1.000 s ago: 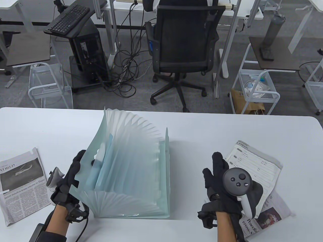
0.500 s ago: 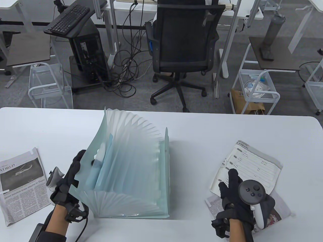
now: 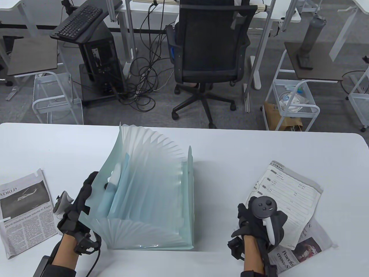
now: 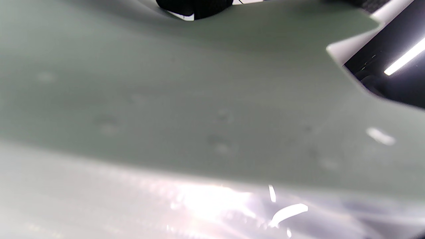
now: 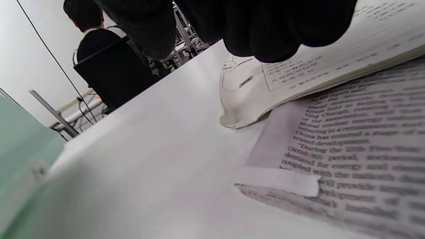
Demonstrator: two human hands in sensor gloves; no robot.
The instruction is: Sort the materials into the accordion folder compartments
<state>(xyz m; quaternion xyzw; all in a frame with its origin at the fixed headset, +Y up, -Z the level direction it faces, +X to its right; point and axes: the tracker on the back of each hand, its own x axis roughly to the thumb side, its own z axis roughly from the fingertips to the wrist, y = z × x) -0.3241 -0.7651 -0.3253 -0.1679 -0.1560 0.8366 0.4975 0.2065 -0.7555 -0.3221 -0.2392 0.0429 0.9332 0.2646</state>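
We count one folder (image 3: 150, 196), two newspapers (image 3: 24, 207) (image 3: 305, 245), one printed form (image 3: 288, 196), and two gloved hands (image 3: 76, 207) (image 3: 259, 222).

A white worktop (image 3: 219, 150) with rounded corners carries everything. Near its middle stands a pale green accordion folder (image 3: 150, 199), fanned open, with a folded newspaper (image 3: 24, 207) lying flat well apart at the left edge. On the right lies a second newspaper (image 3: 311, 242), and a printed form sheet (image 3: 291, 190) rests partly on top of it, its near corner curling up off the surface.
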